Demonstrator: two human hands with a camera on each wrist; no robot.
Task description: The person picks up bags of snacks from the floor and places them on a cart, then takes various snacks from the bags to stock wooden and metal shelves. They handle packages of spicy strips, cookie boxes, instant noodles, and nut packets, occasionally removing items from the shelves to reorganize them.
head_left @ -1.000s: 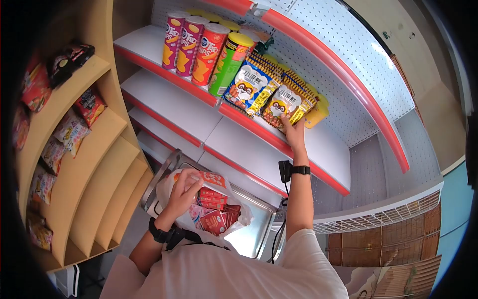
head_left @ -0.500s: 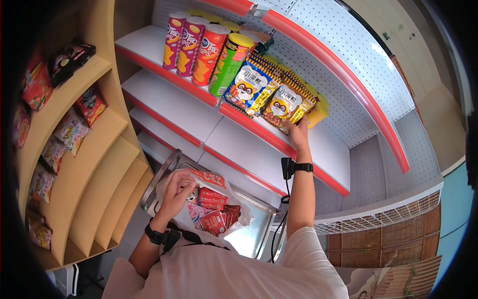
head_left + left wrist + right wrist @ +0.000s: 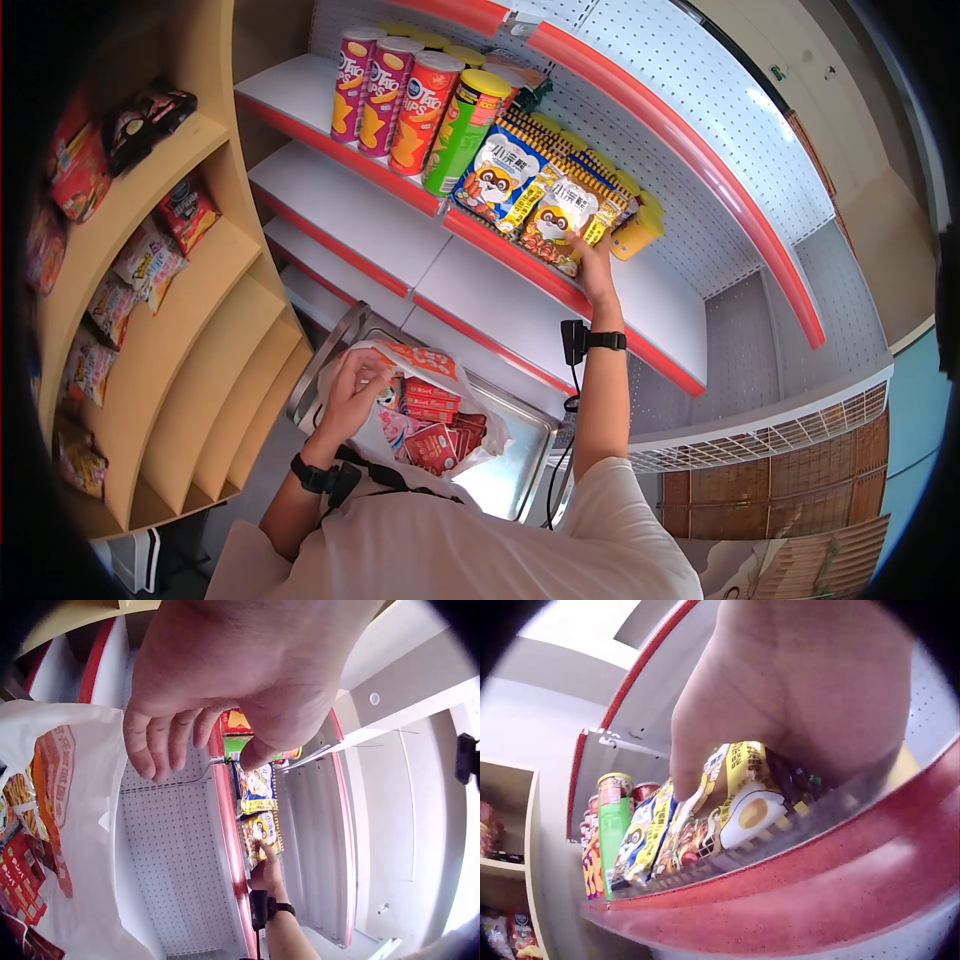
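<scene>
My right hand (image 3: 597, 270) pinches a yellow-brown snack packet (image 3: 562, 218) with a raccoon-like face, at the front of a row on the shelf. Its thumb lies on the packet's front, and the other fingers are mostly hidden behind it in the right wrist view. Beside it on the left stands a blue snack packet (image 3: 495, 176) of the same design. My left hand (image 3: 352, 392) hovers at the rim of a white plastic bag (image 3: 483, 405), fingers loosely bent and nothing between them in the left wrist view. Red boxes (image 3: 430, 400) and a red packet (image 3: 432, 449) lie inside the bag.
Potato chip cans (image 3: 425, 112) stand left of the packets, and yellow-lidded containers (image 3: 637, 232) to the right. A red strip (image 3: 520, 258) edges the shelf. The bag sits on a metal surface (image 3: 520, 430). Wooden shelves (image 3: 215, 260) at left hold several bagged snacks.
My right hand shifted slightly down and right, then its thumb came back onto the packet's front. The yellow-brown packet sits slightly lower and further left. My left hand drew back a little from over the bag.
</scene>
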